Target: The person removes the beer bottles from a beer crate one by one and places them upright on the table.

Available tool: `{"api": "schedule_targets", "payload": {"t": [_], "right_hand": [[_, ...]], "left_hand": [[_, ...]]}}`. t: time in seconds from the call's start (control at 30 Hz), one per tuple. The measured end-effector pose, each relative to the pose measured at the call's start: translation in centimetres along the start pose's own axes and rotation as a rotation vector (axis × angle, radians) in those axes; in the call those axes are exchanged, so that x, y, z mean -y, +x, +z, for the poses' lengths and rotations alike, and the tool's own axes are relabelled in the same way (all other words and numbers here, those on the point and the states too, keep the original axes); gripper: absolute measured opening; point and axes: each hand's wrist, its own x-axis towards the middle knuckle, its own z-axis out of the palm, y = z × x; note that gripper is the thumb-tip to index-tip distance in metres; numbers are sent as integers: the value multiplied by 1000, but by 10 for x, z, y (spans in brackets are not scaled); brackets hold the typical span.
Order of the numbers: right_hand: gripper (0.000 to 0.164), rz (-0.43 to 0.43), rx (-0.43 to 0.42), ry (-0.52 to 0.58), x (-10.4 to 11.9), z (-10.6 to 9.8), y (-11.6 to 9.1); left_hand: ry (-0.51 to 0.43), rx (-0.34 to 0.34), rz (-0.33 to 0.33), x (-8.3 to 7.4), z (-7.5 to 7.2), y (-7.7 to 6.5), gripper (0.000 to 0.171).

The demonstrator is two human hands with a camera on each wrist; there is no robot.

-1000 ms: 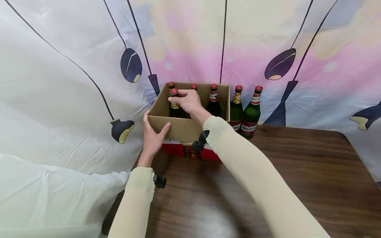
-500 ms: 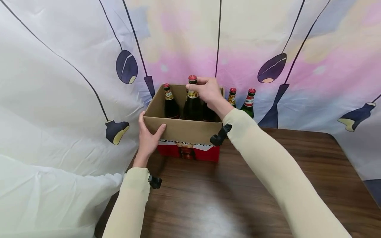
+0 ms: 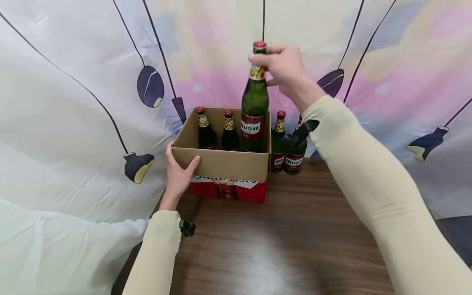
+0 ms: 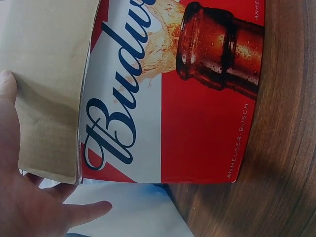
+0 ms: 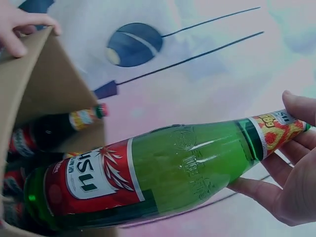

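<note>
My right hand holds a green beer bottle by its neck, thumb and fingers around the yellow neck label. The bottle is nearly upright, raised over the right part of an open cardboard box, its base just behind the front flap in the head view. Two more red-capped bottles, one at the left and one in the middle, stand inside the box. My left hand grips the box's front left corner; in the left wrist view its thumb presses the flap, with fingers round the side.
Two green beer bottles, the nearer one partly behind my right wrist, stand against the box's right side. The box's red printed front sits on a brown wooden table. A patterned cloth hangs close behind, and white cloth lies left.
My right hand has lifted the bottle from the box's front left upward and to the right. My left hand keeps its grip on the corner. The head view has shifted slightly.
</note>
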Motion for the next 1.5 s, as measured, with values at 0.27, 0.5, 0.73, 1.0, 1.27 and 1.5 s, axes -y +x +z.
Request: {"api": "schedule_targets", "payload": {"t": [0.27, 0.5, 0.73, 1.0, 1.27, 1.5], "right_hand": [[34, -78, -59, 66, 44, -43, -5], [36, -84, -97, 43, 43, -83, -7], [46, 13, -121, -59, 0, -111, -5], [59, 82, -99, -173, -59, -132, -2], [65, 102, -156, -253, -104, -154, -2], [67, 111, -213, -245, -146, -166, -1]], "left_hand": [[1, 2, 17, 3, 2, 5, 95], [24, -31, 34, 5, -1, 8, 95], [38, -42, 11, 3, -8, 8, 96], [29, -54, 23, 0, -15, 5, 96], [29, -44, 8, -2, -16, 4, 97], [41, -52, 11, 1, -19, 2, 96]]}}
